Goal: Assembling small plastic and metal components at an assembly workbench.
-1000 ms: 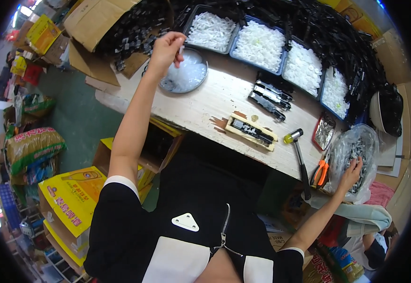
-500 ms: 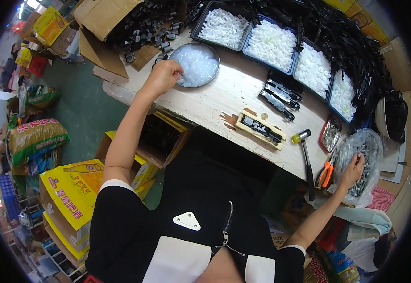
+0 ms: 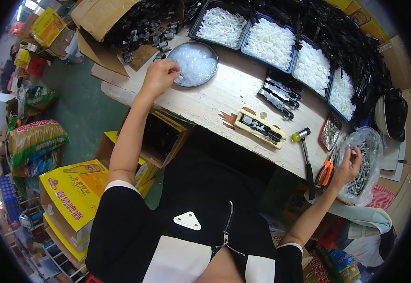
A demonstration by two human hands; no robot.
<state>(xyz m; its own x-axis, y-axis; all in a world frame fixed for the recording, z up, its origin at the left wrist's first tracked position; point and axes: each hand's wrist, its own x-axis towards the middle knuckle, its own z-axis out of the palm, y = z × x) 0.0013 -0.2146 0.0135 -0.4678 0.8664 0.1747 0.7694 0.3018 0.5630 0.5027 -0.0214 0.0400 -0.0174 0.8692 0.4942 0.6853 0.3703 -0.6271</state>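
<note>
My left hand (image 3: pixel 159 78) is closed in a pinch at the left rim of a round metal dish (image 3: pixel 217 64) of clear, glossy grease (image 3: pixel 194 63). What its fingertips hold, if anything, is too small to make out. On the right, my right hand (image 3: pixel 348 169) is over the near left side of an open clear plastic bag (image 3: pixel 377 141) of small metal pins (image 3: pixel 365 162). Its thumb and fingers are curled together, their contents unclear. Between my hands, a cream-coloured block fixture (image 3: pixel 245 126) holds a black and silver metal assembly (image 3: pixel 265 129).
A hammer (image 3: pixel 307 162) and orange-handled pliers (image 3: pixel 325 172) lie beside the bag. Several black-and-silver parts (image 3: pixel 281 96) lie behind the fixture. Trays of white plastic pieces (image 3: pixel 269 42) line the back, before piled black parts (image 3: pixel 337 33). A carton (image 3: pixel 102 59) stands far left.
My right hand has drawn back from the pins toward the left side of the bag. My left hand has shifted slightly left and down, still at the dish's rim.
</note>
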